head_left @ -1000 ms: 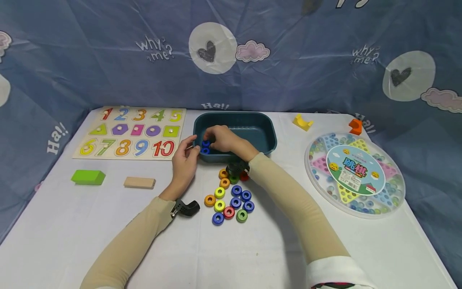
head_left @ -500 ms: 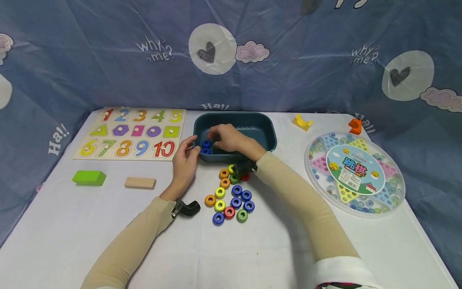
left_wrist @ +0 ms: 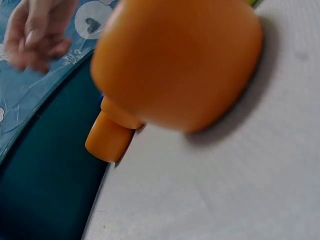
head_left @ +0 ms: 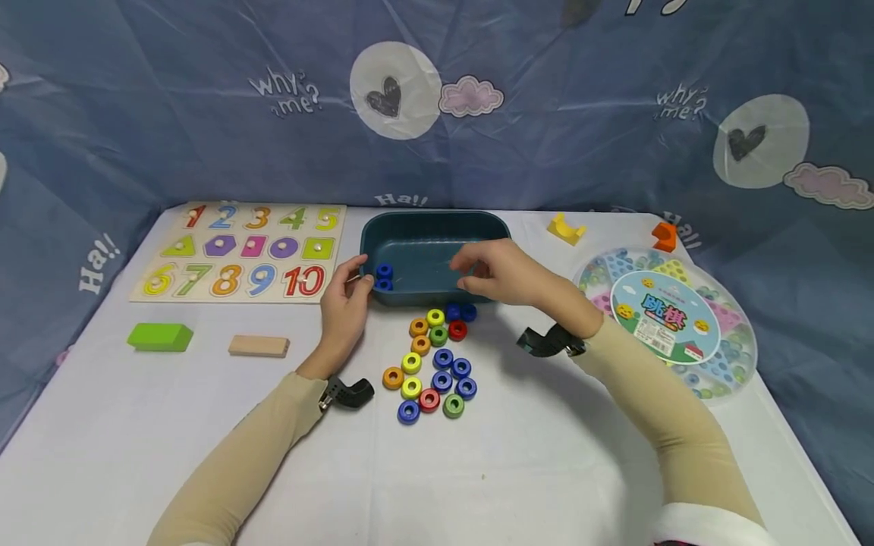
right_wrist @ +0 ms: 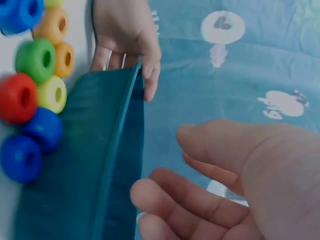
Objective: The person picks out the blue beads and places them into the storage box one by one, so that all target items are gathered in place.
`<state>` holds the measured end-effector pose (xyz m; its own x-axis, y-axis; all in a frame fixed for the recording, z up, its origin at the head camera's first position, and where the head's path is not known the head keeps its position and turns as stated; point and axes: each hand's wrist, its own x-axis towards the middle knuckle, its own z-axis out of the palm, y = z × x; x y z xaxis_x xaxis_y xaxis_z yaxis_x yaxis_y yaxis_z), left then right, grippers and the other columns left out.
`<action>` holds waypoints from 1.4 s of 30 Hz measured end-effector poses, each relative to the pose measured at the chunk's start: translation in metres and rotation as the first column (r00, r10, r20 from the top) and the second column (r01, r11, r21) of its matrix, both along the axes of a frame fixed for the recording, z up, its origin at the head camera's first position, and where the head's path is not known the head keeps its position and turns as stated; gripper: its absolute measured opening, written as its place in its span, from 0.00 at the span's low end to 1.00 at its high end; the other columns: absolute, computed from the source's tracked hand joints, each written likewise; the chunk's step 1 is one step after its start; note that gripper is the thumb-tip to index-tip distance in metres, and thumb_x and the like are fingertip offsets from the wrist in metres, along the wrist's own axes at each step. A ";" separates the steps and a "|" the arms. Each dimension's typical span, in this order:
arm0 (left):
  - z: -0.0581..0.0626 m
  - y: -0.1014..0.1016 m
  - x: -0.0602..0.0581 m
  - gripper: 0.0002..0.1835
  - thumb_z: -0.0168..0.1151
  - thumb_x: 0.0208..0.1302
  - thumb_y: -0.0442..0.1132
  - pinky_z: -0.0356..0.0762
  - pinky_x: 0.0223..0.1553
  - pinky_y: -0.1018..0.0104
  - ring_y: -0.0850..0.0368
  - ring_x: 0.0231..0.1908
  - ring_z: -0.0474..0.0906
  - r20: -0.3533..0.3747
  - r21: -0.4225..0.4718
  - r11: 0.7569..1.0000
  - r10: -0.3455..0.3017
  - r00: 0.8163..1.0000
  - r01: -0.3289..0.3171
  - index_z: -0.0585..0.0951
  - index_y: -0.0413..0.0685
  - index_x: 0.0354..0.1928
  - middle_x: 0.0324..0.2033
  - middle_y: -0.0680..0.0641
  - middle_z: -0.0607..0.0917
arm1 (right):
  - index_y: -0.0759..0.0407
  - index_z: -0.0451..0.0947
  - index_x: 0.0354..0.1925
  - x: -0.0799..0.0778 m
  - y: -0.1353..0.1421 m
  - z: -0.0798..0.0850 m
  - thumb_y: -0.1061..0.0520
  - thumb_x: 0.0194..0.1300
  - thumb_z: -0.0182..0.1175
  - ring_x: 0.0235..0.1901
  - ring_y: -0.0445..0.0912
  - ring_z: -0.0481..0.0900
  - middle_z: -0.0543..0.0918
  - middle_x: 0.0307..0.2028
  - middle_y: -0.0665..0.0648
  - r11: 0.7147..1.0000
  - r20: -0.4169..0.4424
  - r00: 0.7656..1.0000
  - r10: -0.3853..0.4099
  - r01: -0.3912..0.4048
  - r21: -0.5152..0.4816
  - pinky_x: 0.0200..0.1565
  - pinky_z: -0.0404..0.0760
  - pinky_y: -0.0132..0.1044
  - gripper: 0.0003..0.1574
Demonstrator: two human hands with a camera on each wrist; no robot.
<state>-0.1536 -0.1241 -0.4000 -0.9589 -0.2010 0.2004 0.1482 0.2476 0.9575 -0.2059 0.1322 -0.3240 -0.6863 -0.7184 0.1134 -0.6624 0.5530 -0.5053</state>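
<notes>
Blue rings point(head_left: 384, 277) sit stacked in the bin's point(head_left: 437, 224) left end; left hand point(head_left: 344, 307) grips its rim; right hand point(head_left: 501, 274), fingers loose and holding nothing, hovers over the near wall. Next, probably, comes pinching another blue ring point(head_left: 467, 312).

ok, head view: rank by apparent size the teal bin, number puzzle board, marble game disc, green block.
1. number puzzle board, largest in area.
2. and 3. marble game disc and teal bin: too close to rank, and the right hand covers part of the bin.
4. green block, clearly smallest.
</notes>
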 end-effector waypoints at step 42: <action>-0.001 -0.001 0.000 0.21 0.50 0.70 0.34 0.70 0.45 0.81 0.44 0.53 0.76 0.018 -0.010 1.000 0.003 1.000 -0.003 0.72 0.38 0.64 0.62 0.37 0.74 | 0.57 0.81 0.39 0.040 0.017 -0.085 0.60 0.58 0.67 0.25 0.40 0.70 0.79 0.27 0.52 0.981 -0.089 0.978 -0.188 0.184 -0.054 0.29 0.70 0.31 0.09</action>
<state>-0.1532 -0.1249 -0.4006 -0.9618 -0.2021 0.1848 0.1297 0.2579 0.9574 -0.1655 0.1496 -0.4093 -0.7924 -0.5717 0.2129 -0.5955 0.6491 -0.4734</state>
